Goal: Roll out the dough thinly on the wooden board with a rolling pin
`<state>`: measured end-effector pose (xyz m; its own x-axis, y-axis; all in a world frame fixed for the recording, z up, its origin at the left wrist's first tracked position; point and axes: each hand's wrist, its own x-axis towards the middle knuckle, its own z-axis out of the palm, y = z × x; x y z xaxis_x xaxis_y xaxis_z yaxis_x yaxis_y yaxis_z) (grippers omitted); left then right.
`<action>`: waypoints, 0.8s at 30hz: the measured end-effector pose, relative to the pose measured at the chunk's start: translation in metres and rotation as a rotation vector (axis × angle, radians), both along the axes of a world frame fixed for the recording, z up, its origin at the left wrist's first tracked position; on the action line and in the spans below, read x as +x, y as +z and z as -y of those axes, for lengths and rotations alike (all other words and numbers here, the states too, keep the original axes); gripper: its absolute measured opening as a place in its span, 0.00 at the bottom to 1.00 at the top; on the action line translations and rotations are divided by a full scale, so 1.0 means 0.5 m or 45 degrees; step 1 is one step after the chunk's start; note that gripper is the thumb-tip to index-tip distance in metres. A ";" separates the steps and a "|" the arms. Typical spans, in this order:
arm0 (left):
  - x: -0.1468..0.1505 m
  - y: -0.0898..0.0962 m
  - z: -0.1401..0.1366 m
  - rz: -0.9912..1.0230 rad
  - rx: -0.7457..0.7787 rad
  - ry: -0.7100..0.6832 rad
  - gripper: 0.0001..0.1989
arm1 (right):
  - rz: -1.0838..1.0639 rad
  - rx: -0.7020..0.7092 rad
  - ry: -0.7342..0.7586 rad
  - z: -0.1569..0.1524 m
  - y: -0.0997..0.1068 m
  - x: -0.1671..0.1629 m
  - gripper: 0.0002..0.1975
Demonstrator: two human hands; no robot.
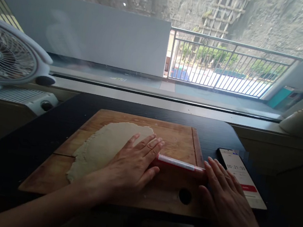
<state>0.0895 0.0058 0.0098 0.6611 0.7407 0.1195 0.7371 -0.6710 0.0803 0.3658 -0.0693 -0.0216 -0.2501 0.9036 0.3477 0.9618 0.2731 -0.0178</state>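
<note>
A flattened sheet of pale dough (106, 143) with ragged edges lies on the left part of a wooden cutting board (176, 138). My left hand (140, 156) rests palm down with fingers stretched out, over the dough's right side and the left end of a slim rod (179, 164). The rod has a clear, red-edged wrapping, and its exact kind is hard to make out. At its other end, my right hand (223, 186) lies flat with fingers extended, by the board's right edge. Both rod ends are hidden under my hands.
The board sits on a dark table (209, 130). A phone (240, 177) showing a timer lies beside my right hand. A white fan (8, 54) stands at the left, and a pale container (299, 121) is on the right windowsill. The board has a round hole (184, 196).
</note>
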 end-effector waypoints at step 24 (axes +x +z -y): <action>-0.010 0.012 -0.103 -0.075 -0.045 0.257 0.27 | -0.954 -0.168 0.191 -0.222 0.025 -0.229 0.18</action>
